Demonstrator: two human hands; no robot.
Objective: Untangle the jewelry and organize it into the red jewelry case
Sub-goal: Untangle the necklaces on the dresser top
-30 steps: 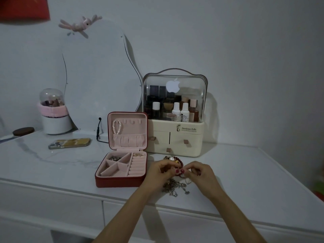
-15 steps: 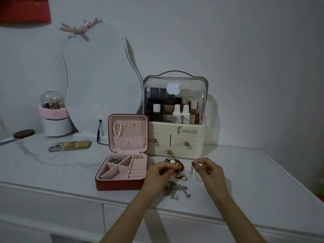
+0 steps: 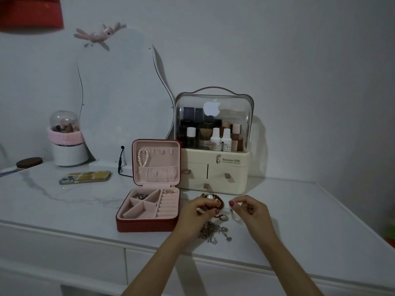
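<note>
A light, snag-prone chain (image 3: 236, 217) is pinched by the right hand (image 3: 252, 216), while the jewelry tangle (image 3: 210, 207) is gripped by the left hand (image 3: 195, 214).

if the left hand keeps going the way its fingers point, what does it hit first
Probably the red bead bracelet with the pearl, just beyond the left hand; its fingers already seem to be touching that pile, though depth is unclear.

Cream cosmetics organizer (image 3: 213, 171) behind, phone (image 3: 85, 177) lying flat at left, wavy mirror (image 3: 119, 99), perhaps a domed brush holder (image 3: 67, 144)
</note>
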